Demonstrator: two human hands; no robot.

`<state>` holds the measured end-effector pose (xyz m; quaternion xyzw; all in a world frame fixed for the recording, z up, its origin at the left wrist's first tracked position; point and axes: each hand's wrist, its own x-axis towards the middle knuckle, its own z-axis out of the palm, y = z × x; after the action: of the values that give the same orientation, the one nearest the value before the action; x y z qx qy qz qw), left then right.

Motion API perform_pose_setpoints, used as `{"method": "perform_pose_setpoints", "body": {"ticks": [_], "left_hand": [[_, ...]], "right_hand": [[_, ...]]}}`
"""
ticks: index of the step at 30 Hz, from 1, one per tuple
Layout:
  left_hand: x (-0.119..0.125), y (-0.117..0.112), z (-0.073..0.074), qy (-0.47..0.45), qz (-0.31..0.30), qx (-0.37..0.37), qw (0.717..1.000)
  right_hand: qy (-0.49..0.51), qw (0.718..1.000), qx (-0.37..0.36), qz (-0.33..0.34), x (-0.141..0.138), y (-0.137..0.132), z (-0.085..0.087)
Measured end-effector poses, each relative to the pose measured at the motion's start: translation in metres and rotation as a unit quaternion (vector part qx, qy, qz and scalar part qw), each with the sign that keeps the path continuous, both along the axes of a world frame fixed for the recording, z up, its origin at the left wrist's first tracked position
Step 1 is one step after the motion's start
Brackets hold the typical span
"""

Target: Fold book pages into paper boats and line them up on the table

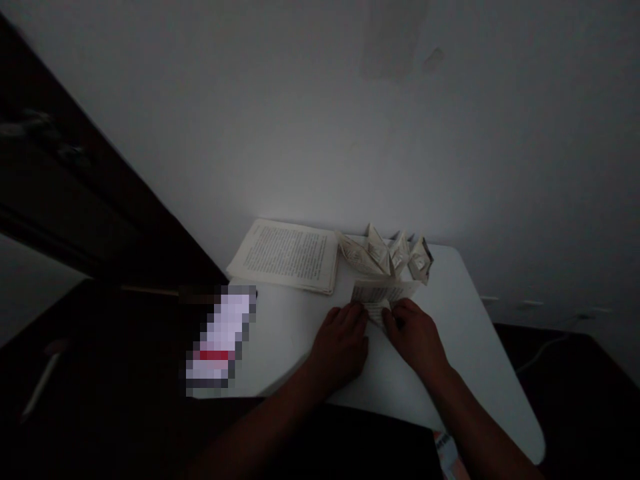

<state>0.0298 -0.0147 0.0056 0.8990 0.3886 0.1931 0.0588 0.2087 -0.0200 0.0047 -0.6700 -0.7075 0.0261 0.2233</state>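
Observation:
A partly folded sheet of printed paper lies on the white table, between my two hands. My left hand is closed at its left side, the curled fingertips on the paper's edge. On the other side, my right hand pinches the lower right part of the sheet between thumb and fingers. The palms hide some of the lower folds. Just beyond the sheet stands a row of several folded paper boats, made of the same printed paper.
A stack of loose printed pages lies at the back left, close to the wall. Near the table's left edge is a blurred-out phone-like device with a bright screen. A dark door stands at the left.

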Motion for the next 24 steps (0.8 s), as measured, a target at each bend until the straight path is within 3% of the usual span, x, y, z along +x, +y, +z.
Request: {"method": "perform_pose_setpoints", "body": {"ticks": [5,14,24], "left_hand": [[-0.0015,-0.0043,-0.0035,0.005,0.021,0.004,1.0],[-0.001,-0.0071,-0.0012,0.011,0.068,0.005,0.998],[-0.002,-0.0072,-0.0051,0.002,0.065,0.003,0.998]], "right_hand": [[-0.055,0.998,-0.019,-0.038,-0.0023,-0.0043,0.0046],[-0.04,0.998,-0.047,-0.034,-0.0018,-0.002,0.0053],[-0.052,0.995,-0.072,-0.038,-0.0017,-0.0002,0.0067]]}}
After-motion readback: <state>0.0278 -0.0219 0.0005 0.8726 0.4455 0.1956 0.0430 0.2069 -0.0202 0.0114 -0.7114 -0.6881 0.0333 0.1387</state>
